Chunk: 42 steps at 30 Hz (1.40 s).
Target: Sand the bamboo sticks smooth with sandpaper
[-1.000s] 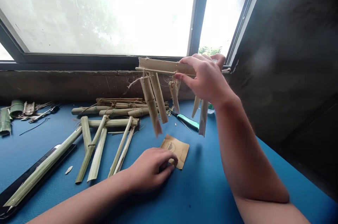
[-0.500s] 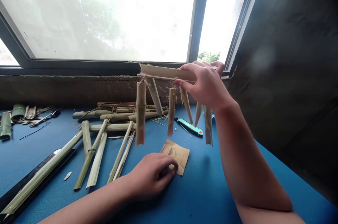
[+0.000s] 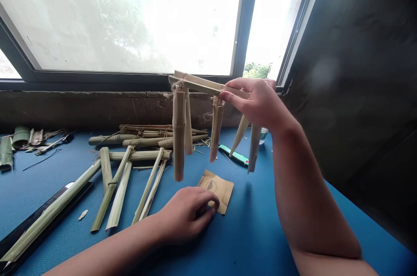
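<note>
One left hand, one right hand, one bamboo frame with five hanging bamboo legs, and seven loose bamboo strips lying on one blue table. There is also one kraft paper packet, one green-handled knife, one plastic bottle, and two window panes.

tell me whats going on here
A person's right hand holds a bamboo frame up in the air, with bamboo pieces tied on and hanging below it. The left hand sits on the blue table, fingers at the edge of a brown paper packet. Cut bamboo lengths lie to the left, and a teal knife lies beyond the packet.
</note>
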Each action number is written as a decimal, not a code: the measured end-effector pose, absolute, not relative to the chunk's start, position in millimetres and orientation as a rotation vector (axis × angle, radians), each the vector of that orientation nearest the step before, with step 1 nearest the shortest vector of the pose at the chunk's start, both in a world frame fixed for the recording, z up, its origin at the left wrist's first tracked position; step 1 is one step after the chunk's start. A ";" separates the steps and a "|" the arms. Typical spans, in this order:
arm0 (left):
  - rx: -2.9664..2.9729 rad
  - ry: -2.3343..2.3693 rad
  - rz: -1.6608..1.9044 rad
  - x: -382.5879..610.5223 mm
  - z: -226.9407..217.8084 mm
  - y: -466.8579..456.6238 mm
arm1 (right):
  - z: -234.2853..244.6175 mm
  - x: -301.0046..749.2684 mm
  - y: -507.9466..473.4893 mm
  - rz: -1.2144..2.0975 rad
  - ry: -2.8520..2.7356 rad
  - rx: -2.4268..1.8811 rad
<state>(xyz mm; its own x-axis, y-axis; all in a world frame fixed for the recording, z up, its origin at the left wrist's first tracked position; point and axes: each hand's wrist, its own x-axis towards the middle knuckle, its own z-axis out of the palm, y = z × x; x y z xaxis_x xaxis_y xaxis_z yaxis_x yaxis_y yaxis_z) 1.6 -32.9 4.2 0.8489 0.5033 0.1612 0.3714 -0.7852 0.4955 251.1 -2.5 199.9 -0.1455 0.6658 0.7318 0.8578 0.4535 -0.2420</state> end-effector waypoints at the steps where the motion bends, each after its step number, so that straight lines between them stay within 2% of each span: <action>1: 2.563 0.651 0.401 1.5 4.9 -33.5 | 199.7 250.9 -2.7 -0.341 -1.875 -1.294; 7: 2.564 0.661 0.357 2.9 8.1 -35.0 | 197.3 245.9 -2.6 -0.555 -1.852 -1.342; 18: 2.568 0.662 0.355 0.9 6.2 -33.9 | 202.1 249.7 -10.6 -0.241 -1.922 -1.570; 24: 2.553 0.663 0.364 2.3 7.6 -34.9 | 198.7 244.9 -6.3 -0.501 -1.886 -1.356; 30: 2.593 0.643 0.377 3.9 4.9 -32.2 | 200.2 236.5 -9.5 -0.661 -1.776 -1.351; 42: 2.567 0.658 0.364 1.7 5.1 -33.4 | 201.1 251.0 -10.3 -0.480 -1.785 -1.400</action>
<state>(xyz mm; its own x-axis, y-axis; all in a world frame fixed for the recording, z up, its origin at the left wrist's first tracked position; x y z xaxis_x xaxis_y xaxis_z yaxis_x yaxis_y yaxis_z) 1.7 -33.4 5.1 0.8504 0.5082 0.1364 0.3856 -0.7783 0.4956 251.0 -10.3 201.1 -0.0674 0.6292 0.7743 0.9327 0.3152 -0.1750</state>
